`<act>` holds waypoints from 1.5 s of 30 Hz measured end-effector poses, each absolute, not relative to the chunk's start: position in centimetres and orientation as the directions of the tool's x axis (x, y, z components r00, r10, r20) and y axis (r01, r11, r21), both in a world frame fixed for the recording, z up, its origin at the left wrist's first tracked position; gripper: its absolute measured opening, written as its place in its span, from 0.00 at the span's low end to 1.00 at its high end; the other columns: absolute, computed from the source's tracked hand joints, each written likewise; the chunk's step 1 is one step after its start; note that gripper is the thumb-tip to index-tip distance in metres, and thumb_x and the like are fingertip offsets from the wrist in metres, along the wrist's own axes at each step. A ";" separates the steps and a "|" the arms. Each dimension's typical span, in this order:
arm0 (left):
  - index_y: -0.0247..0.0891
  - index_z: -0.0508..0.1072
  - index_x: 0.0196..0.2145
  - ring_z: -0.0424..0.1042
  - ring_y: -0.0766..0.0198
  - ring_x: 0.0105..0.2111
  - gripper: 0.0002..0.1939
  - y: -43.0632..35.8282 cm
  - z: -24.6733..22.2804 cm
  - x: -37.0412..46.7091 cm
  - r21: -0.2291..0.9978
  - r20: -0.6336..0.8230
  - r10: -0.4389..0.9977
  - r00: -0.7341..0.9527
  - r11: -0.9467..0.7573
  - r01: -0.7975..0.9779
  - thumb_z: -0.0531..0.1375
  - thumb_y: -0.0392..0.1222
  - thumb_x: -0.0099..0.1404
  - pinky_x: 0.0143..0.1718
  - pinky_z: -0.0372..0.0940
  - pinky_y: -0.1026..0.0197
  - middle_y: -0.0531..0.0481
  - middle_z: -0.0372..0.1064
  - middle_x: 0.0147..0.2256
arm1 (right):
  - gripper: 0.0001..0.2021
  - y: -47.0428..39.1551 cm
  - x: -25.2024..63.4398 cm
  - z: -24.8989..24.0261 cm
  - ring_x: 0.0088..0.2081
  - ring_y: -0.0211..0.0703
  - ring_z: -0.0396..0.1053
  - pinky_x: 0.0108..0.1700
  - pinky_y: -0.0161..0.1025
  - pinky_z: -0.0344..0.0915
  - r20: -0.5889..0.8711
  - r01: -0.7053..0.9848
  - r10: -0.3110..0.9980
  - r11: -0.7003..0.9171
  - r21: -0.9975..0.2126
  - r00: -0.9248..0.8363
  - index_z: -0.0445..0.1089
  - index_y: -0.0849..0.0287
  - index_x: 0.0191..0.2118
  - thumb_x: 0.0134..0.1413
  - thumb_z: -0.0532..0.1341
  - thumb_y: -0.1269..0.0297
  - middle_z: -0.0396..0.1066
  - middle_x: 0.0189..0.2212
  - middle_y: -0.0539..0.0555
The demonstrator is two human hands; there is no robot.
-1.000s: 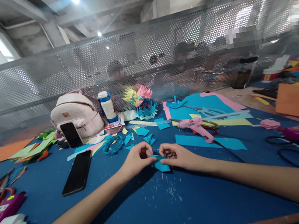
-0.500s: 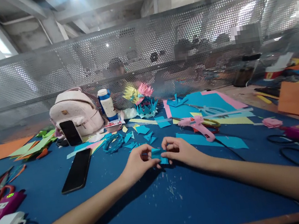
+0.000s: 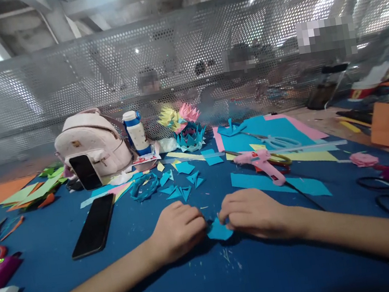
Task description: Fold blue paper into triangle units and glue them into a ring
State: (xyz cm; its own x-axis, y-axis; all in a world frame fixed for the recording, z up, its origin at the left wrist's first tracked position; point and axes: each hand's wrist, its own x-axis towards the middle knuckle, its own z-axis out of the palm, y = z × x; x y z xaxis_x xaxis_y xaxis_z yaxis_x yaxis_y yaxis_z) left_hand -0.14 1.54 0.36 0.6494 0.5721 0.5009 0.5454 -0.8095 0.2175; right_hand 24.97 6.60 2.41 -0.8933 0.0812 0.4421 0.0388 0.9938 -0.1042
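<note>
A small piece of blue paper (image 3: 220,230) is held low over the blue table between my two hands. My left hand (image 3: 180,226) is closed at the paper's left edge, its fingertips mostly hidden behind the knuckles. On the other side, my right hand (image 3: 252,213) pinches the paper's right edge with curled fingers. Just beyond the hands lie several folded blue paper pieces (image 3: 195,180) and a twisted blue paper ring (image 3: 144,187). A pink glue gun (image 3: 261,165) rests beyond my right hand, near a blue paper strip (image 3: 280,184).
A black phone (image 3: 94,225) lies to the left, before a pale backpack (image 3: 91,142) with another phone leaning on it. A bottle (image 3: 136,132) and folded paper flowers (image 3: 190,134) stand by the perforated metal screen (image 3: 96,77). Scissors (image 3: 283,141) lie on paper sheets.
Both hands have come lower and nearer with the blue paper. Their fingers have turned downward, with the knuckles now facing up. The view has shifted slightly.
</note>
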 end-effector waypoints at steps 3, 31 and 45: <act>0.38 0.71 0.30 0.61 0.63 0.27 0.15 1.4 0.3 0.3 0.035 0.519 0.460 0.721 -0.854 0.519 0.50 0.39 0.72 0.29 0.51 0.58 0.47 0.69 0.28 | 0.11 6.2 25.1 2.3 0.38 0.42 0.69 0.39 0.39 0.64 0.467 0.029 0.112 0.983 -0.181 -0.877 0.68 0.56 0.38 0.66 0.50 0.72 0.76 0.38 0.56; 0.35 0.73 0.50 0.72 0.59 0.47 0.14 -1.2 0.7 -1.3 -0.025 0.346 0.322 0.881 -0.936 0.352 0.49 0.34 0.77 0.54 0.63 0.53 0.47 0.75 0.46 | 0.13 6.6 25.2 0.8 0.39 0.40 0.67 0.41 0.38 0.59 0.249 0.049 0.152 0.926 -0.375 -0.957 0.68 0.58 0.41 0.72 0.49 0.62 0.74 0.36 0.53; 0.41 0.78 0.47 0.70 0.66 0.53 0.20 -3.1 -0.5 -0.9 0.001 0.523 0.433 0.734 -0.861 0.508 0.46 0.32 0.77 0.68 0.47 0.57 0.55 0.75 0.51 | 0.09 6.0 23.3 -0.6 0.35 0.43 0.62 0.37 0.39 0.55 0.123 0.311 0.378 0.875 -0.371 -0.918 0.64 0.59 0.38 0.69 0.49 0.65 0.69 0.34 0.53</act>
State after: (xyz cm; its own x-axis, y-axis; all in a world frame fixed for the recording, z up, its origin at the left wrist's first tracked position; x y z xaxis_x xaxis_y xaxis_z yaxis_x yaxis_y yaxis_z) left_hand -0.90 -3.11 -0.49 0.7340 0.4334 0.5229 0.5081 -0.8613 0.0006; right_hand 23.32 6.02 -0.56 -0.9177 0.3778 0.1227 0.3106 0.8752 -0.3709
